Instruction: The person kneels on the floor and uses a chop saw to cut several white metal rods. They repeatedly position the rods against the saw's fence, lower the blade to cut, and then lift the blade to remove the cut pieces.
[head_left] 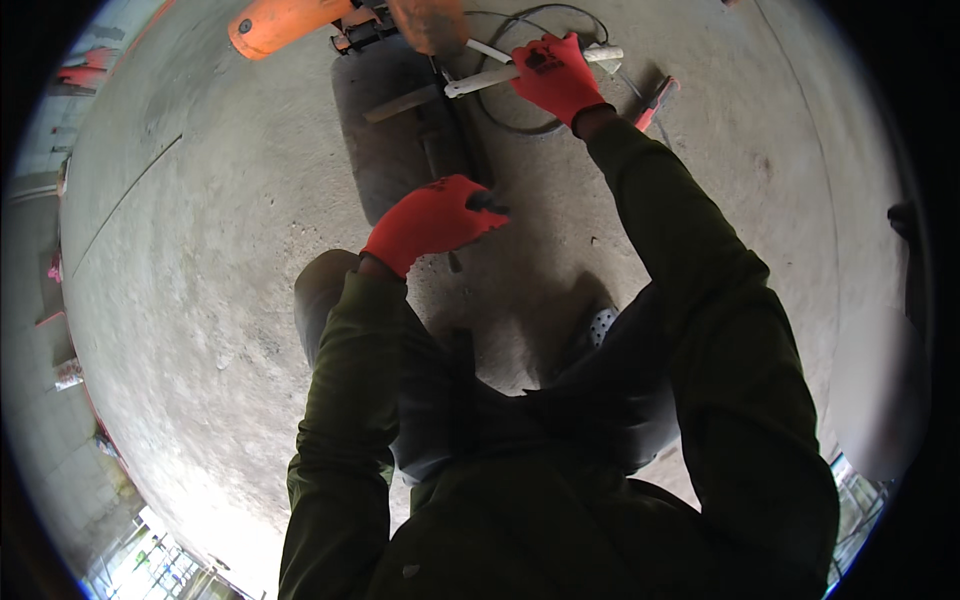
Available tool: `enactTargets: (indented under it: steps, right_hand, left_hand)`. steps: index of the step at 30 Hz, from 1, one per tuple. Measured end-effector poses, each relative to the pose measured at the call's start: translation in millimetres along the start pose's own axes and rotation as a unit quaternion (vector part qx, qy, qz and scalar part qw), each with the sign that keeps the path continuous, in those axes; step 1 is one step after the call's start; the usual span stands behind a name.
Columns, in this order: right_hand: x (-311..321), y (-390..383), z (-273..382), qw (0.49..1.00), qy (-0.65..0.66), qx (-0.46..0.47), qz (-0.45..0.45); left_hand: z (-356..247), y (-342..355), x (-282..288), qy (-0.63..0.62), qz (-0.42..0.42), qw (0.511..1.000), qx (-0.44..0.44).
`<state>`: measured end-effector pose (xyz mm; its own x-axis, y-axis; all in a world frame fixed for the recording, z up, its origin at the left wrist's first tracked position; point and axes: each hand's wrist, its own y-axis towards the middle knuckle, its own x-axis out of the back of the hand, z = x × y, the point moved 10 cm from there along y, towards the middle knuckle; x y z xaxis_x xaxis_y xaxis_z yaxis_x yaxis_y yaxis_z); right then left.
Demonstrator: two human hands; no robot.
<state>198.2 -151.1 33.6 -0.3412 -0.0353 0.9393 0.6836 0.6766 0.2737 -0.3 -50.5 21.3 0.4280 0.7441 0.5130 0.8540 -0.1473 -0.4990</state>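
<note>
My right hand (553, 76), in a red glove with dark markings, is closed around a long pale bar-shaped tool (480, 82). A flat, darker blade-like strip (402, 104) runs left from its end, over a dark grey slab-like piece (368, 165); whether the two are joined I cannot tell. My left hand (425, 222), also red-gloved, is closed low beside the slab's near end. Something dark shows at its fingers, but what it holds is hidden. Beyond the slab is an orange and black machine (290, 25), cut off by the upper edge.
A black cable (510, 128) lies looped on the concrete floor (220, 230) behind my right hand. A red-handled tool (657, 103) lies to its right. My knees and a spotted shoe (602, 325) are close below my hands. A wall (40, 250) stands far left.
</note>
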Motion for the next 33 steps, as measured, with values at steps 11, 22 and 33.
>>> enactTargets:
  steps: [11, 22, 33]
  right_hand:
    - [2, 8, 4, 1.0, -0.012, 0.009, -0.011]
    - [11, 8, 7, 0.998, -0.048, 0.012, 0.03]
    - [10, 4, 9, 0.997, -0.067, 0.039, -0.021]
  left_hand:
    - [4, 7, 3, 0.029, -0.024, 0.999, 0.0]
    - [5, 8, 3, 0.007, -0.002, 1.0, 0.004]
    - [-6, 5, 3, -0.005, 0.028, 0.999, 0.046]
